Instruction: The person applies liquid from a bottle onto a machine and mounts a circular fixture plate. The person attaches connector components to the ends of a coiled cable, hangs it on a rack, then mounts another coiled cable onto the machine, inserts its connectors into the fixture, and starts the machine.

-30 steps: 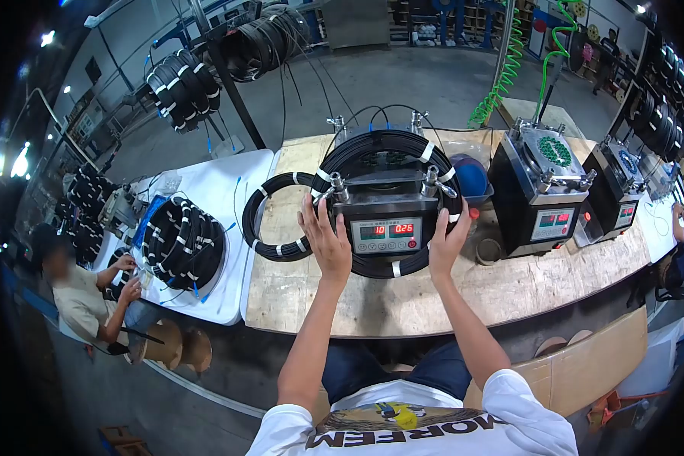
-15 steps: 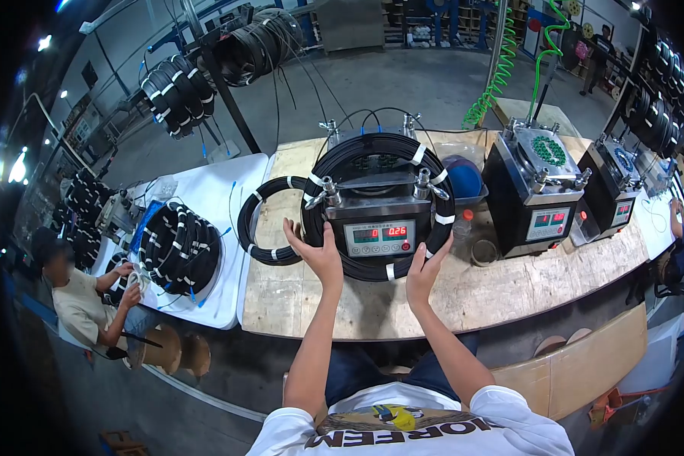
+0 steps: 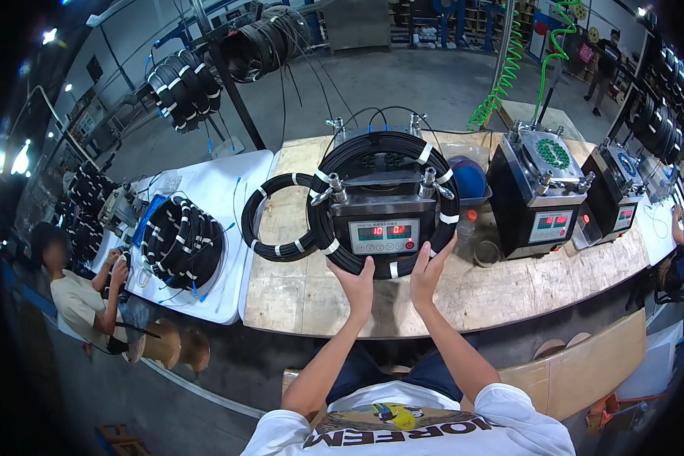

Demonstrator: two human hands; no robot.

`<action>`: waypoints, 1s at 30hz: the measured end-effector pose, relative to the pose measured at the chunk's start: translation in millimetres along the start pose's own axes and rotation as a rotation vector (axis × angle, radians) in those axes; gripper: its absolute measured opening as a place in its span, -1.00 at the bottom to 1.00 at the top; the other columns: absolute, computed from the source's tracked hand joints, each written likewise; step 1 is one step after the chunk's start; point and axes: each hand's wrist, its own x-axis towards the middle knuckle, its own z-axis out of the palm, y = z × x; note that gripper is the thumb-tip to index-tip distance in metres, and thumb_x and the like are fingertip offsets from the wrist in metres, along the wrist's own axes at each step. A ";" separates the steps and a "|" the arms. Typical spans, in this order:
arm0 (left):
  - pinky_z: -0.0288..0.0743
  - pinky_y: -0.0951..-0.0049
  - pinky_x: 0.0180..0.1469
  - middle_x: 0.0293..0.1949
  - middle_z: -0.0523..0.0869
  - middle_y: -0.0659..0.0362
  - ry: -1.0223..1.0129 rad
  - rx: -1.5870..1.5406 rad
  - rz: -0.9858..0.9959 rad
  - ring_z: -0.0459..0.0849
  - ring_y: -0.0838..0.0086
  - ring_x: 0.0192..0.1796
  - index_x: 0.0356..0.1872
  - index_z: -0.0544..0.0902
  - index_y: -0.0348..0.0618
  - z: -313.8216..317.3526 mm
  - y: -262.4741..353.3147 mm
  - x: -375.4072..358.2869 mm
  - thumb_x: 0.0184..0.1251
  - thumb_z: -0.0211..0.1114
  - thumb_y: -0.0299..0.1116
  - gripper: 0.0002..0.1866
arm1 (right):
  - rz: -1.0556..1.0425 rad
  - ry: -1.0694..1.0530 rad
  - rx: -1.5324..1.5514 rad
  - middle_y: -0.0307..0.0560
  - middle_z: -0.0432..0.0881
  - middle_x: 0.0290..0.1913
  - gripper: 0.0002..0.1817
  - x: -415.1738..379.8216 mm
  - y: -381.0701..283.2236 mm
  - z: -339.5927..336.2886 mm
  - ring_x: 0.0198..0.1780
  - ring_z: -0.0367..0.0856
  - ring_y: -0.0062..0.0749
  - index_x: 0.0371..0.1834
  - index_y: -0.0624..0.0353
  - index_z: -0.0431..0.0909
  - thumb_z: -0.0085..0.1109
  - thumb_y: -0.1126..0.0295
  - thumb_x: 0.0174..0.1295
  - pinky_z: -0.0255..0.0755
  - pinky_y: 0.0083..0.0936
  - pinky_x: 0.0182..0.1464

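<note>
A large coil of black cable (image 3: 325,237), bound with white tape bands, stands upright against the front of a black and steel machine (image 3: 384,205). My left hand (image 3: 354,289) grips the coil's bottom left, its thumb in front and its other fingers partly hidden behind. At the bottom right my right hand (image 3: 429,275) holds the same coil, fingers pointing up along it. Between the hands and the ring's top, the machine's red digital display (image 3: 382,233) shows through. A smaller black cable coil (image 3: 252,220) rests on the plywood bench just left of the large one.
Two similar machines (image 3: 536,201) (image 3: 614,186) stand to the right. A blue container (image 3: 467,181), a red-capped bottle (image 3: 469,222) and a round jar (image 3: 487,253) sit between. Bundled coils (image 3: 181,247) lie on the white table (image 3: 228,285), where a co-worker (image 3: 83,292) works.
My left hand has moved right and down along the large coil, from its left side to its bottom, and closed on it. The display's numbers have changed.
</note>
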 end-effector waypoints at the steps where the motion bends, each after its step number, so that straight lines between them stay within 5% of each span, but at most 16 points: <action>1: 0.01 0.20 0.64 0.58 0.15 -0.19 -0.010 0.005 -0.004 0.20 0.10 0.60 0.66 -0.14 -0.33 -1.3 -1.5 0.7 0.32 0.44 -0.49 0.06 | 0.005 -0.001 0.016 0.39 0.19 0.59 -0.25 -0.1 -1.9 -0.8 0.58 0.27 0.06 0.72 0.31 -0.20 -0.08 0.26 0.66 0.06 -0.24 0.58; 7: -0.02 0.18 0.64 0.58 0.10 -0.26 0.003 0.041 0.017 0.17 0.04 0.61 0.65 -0.21 -0.36 -0.8 -6.8 0.2 0.35 0.37 -0.52 0.05 | 0.109 -0.068 0.130 0.20 0.55 0.23 -0.34 17.2 -1.8 -18.9 0.21 0.54 -0.22 0.62 0.41 0.06 0.04 0.30 0.62 0.34 -0.33 0.37; 11: -0.04 0.18 0.64 0.59 0.10 -0.28 0.015 0.053 0.035 0.16 0.03 0.61 0.65 -0.22 -0.39 -0.1 -11.5 -1.1 0.38 0.37 -0.51 0.04 | 0.047 -0.059 0.246 0.06 0.59 0.17 -0.48 66.1 -4.1 -28.8 0.18 0.52 -0.31 0.46 0.44 0.33 -0.07 0.21 0.68 0.33 -0.40 0.36; 19: -0.01 0.20 0.63 0.57 0.13 -0.27 -0.002 0.021 0.044 0.19 0.04 0.60 0.65 -0.21 -0.39 1.0 -6.4 -1.0 0.41 0.37 -0.47 0.02 | 0.147 -0.166 0.197 0.07 0.62 0.18 -0.27 147.2 -33.9 -14.4 0.18 0.50 -0.34 0.26 0.49 0.51 -0.29 -0.11 0.72 0.27 -0.45 0.35; 20: 0.00 0.20 0.63 0.57 0.14 -0.26 -0.006 0.002 0.038 0.20 0.05 0.59 0.65 -0.20 -0.39 0.1 -6.2 -0.6 0.41 0.38 -0.46 0.02 | 0.098 -0.138 0.154 0.00 0.64 -0.03 -0.30 152.2 -16.3 -8.5 -0.02 0.47 -0.37 0.03 0.48 0.55 -0.27 -0.10 0.72 0.34 -0.43 0.18; 25: 0.05 0.22 0.61 0.53 0.24 -0.21 -0.031 0.037 0.032 0.27 0.15 0.55 0.64 -0.13 -0.37 -5.6 7.3 -0.5 0.42 0.41 -0.43 -0.01 | 0.117 -0.124 0.203 -0.25 0.42 -0.49 -0.32 149.8 -18.9 -1.3 -0.43 0.34 -0.53 -0.38 0.28 0.45 -0.26 -0.11 0.72 0.37 -0.47 -0.30; 30: 0.17 0.27 0.53 0.44 0.38 -0.07 0.027 -0.008 0.096 0.38 0.23 0.45 0.55 0.16 -0.37 -24.0 17.1 26.6 0.64 0.20 -0.23 -0.33 | 0.092 -0.145 0.228 -0.33 0.36 -0.68 -0.33 145.8 -36.4 -1.2 -0.75 0.35 -0.60 -0.37 0.16 0.50 -0.31 -0.17 0.69 0.26 -0.57 -0.71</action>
